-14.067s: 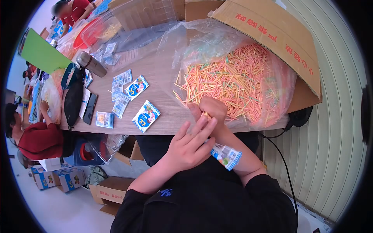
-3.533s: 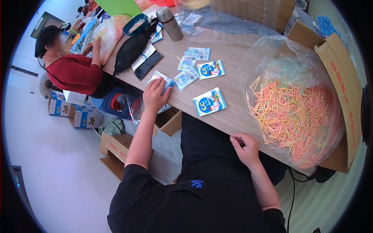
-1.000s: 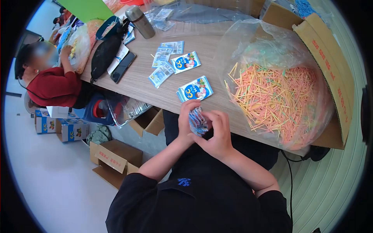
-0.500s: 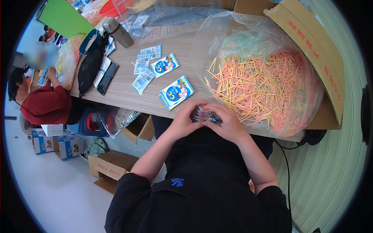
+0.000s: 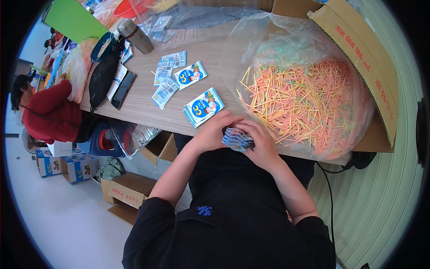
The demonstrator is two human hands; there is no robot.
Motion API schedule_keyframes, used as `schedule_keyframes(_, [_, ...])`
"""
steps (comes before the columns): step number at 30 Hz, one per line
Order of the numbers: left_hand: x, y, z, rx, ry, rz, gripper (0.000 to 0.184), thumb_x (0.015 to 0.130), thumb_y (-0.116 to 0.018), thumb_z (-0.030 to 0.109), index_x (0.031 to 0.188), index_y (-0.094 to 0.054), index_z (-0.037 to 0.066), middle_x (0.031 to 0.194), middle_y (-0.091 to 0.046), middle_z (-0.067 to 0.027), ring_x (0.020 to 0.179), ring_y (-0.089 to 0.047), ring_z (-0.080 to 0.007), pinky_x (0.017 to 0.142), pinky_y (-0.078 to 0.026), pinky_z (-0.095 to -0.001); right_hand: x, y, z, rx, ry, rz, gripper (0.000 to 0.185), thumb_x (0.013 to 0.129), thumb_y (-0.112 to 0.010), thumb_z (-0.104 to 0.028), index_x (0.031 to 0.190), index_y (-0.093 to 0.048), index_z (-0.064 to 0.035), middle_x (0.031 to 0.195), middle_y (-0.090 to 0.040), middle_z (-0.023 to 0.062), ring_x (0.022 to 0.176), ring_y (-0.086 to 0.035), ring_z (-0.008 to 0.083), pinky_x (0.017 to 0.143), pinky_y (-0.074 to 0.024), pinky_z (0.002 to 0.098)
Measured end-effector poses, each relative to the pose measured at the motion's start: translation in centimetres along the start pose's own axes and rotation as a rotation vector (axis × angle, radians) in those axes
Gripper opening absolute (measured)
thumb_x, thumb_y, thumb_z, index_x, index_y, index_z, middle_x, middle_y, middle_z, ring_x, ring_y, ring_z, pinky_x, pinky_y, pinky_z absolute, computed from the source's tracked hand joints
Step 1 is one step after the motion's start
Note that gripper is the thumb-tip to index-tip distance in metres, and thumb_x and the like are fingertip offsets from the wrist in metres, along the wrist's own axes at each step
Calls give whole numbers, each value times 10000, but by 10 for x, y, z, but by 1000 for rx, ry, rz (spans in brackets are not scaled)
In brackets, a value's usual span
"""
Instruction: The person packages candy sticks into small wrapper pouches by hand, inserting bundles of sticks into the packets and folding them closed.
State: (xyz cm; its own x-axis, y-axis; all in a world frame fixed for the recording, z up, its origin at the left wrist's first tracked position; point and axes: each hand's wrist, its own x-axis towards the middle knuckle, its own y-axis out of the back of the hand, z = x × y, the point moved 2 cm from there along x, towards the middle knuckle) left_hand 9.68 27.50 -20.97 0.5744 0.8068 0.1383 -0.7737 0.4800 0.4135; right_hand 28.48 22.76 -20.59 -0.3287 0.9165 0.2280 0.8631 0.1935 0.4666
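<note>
Between both hands, at the table's front edge, is a stack of blue-and-white packets, seen from its crinkled ends. My left hand is closed round the stack's left side, and my right hand grips it from the right. Just beyond my left hand lies a printed candy packet. A second printed packet lies farther back, beside several packets turned face down. To the right, an open clear bag holds a heap of pink, yellow and green sticks.
A cardboard box stands round the bag. On the table's left are a steel flask, a phone and a black pouch. A co-worker in red sits at the left. Open cartons stand on the floor.
Since the earlier frames, the packet at the table's left front edge has gone from there, and both hands have come together round the stack. Over the last half second, the stack has tilted, showing more blue ends.
</note>
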Motion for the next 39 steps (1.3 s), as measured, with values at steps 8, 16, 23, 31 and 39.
schedule_keyframes(8, [4,8,6,254,-82,-90,469,630,-856,124,1070,-710,56,917,-602,-93,873,-633,-278,758,-526,-363,1,3,-1,0,-17,27,518,744,-823,-59,1226,-635,-47,1170,-669,130,1062,-669,306,902,-533,384])
schedule_keyframes(16, [1,8,2,381,-109,-49,380,601,-864,138,943,-717,60,871,-623,-87,805,-654,-286,706,-536,-370,0,7,2,-64,-42,-26,479,784,-803,-124,1229,-635,-74,1134,-686,136,1031,-674,313,859,-546,385])
schedule_keyframes(23, [4,13,6,425,-63,-126,395,594,-891,237,883,-699,50,854,-621,-89,811,-655,-308,702,-539,-406,0,7,4,-112,-111,-81,477,748,-809,-91,1194,-646,-47,1134,-698,140,1028,-684,307,874,-544,383])
schedule_keyframes(31, [12,23,10,423,-26,-257,373,632,-869,213,935,-719,56,860,-634,-93,838,-660,-318,722,-537,-421,-2,-1,8,-88,-141,6,506,717,-826,-127,1184,-651,-48,1106,-699,144,1015,-687,305,872,-545,384])
schedule_keyframes(39, [8,19,9,414,-68,-194,328,629,-817,133,941,-732,78,872,-629,-90,850,-655,-307,714,-536,-411,-1,-6,11,-98,17,92,480,699,-843,-105,1150,-681,-71,1073,-717,107,972,-700,274,848,-552,362])
